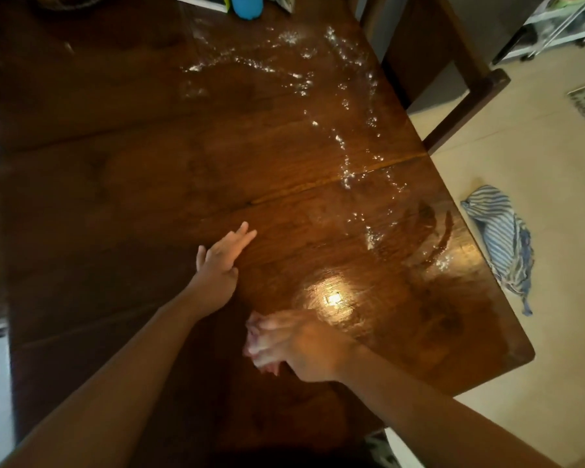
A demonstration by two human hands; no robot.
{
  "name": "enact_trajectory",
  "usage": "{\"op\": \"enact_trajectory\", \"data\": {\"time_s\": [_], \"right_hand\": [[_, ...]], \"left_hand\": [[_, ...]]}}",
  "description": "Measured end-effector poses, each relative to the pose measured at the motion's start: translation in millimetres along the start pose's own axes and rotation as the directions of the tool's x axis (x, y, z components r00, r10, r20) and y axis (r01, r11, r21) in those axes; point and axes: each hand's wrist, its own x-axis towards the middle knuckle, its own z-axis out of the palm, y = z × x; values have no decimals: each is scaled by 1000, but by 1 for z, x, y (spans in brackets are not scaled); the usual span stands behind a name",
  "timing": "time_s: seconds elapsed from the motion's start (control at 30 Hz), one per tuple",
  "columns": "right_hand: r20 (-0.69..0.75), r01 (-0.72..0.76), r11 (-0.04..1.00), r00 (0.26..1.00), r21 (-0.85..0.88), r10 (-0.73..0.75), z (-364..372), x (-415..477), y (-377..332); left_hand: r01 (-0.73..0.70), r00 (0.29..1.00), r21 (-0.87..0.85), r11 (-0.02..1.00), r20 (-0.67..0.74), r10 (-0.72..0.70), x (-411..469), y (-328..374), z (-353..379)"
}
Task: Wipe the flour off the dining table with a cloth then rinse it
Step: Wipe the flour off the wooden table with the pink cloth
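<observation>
Head view: left hand [222, 265] lies flat and open on the dark wooden bench [115, 184]; the blurred right hand [294, 346] grips a pinkish cloth [255, 346] against it. Flour [345, 157] streaks the far right side, and a striped towel [502, 238] lies on the floor [537, 332].

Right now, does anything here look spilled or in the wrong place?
Yes. Flour is scattered in trails over the far and right part of the table, with wiped streaks near its right edge. A striped cloth lies crumpled on the floor beside the table, not on it.
</observation>
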Motion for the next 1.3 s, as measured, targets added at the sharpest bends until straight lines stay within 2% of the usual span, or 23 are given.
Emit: {"op": "enact_trajectory", "data": {"time_s": [0.1,0.2,0.27,0.33,0.37,0.4,0.47,0.53,0.6,0.63,0.7,0.77,0.8,0.83,0.9,0.93,1.0,1.03,1.1,1.17,1.2,1.23,1.3], "right_hand": [[75,-61,998,995,27,59,-15,-45,24],[-186,-295,955,939,-3,290,-40,-85,58],[-397,-498,859,769,119,501,-53,-91,71],[-497,-682,711,563,173,661,-54,-77,68],[-502,-703,694,549,156,668,-50,-67,65],[-477,-661,740,614,125,629,-45,-58,61],[-338,-419,908,853,11,398,-36,-53,61],[-222,-226,971,954,-83,203,-50,-60,78],[-267,-292,955,926,-62,266,-73,-69,100],[-338,-398,917,865,-12,371,-83,-73,110],[-427,-629,772,676,91,601,-97,-75,128],[-439,-721,679,570,139,695,-101,-69,134],[-441,-694,706,594,144,673,-99,-64,133],[-434,-617,776,669,127,603,-97,-59,129],[-341,-343,939,879,31,333,-86,-55,122],[-255,-202,979,947,-10,193,-84,-56,123],[-96,-61,998,994,-15,59,-87,-61,140],[-70,-55,998,996,-2,55,-91,-63,149],[-229,-177,979,954,97,195,-97,-63,162],[-424,-470,853,741,228,521,-102,-54,164],[-466,-580,779,635,240,617,-103,-46,159],[-477,-614,755,604,232,638,-103,-39,151],[-405,-503,843,742,190,534,-99,-36,137]], "left_hand": [[31,999,41,999,-46,-29,1,5,7],[33,998,37,999,-50,-31,2,5,10],[39,998,33,999,-58,-37,3,5,12],[53,995,33,998,-86,-50,4,8,14],[62,994,31,998,-96,-59,4,11,15],[77,992,25,997,-98,-74,4,15,17],[114,988,21,993,-103,-112,4,23,22],[145,984,47,988,-109,-139,5,30,30],[174,980,96,980,-112,-163,9,36,40],[197,977,121,973,-110,-184,10,40,46],[251,967,193,948,-98,-236,15,50,56],[304,953,272,913,-73,-296,22,62,62],[326,944,289,900,-55,-325,26,67,63],[348,935,290,892,-39,-352,29,71,63],[388,918,278,879,-30,-396,31,76,63],[403,911,278,872,-35,-410,31,77,63],[414,907,278,867,-42,-420,31,77,63],[412,907,277,868,-41,-418,32,77,63],[405,911,267,874,-36,-411,31,78,62],[400,914,253,881,-30,-406,31,78,61],[397,915,249,884,-28,-403,30,77,60],[396,915,245,885,-26,-402,30,78,60],[399,913,243,884,-23,-406,30,79,60]]}}
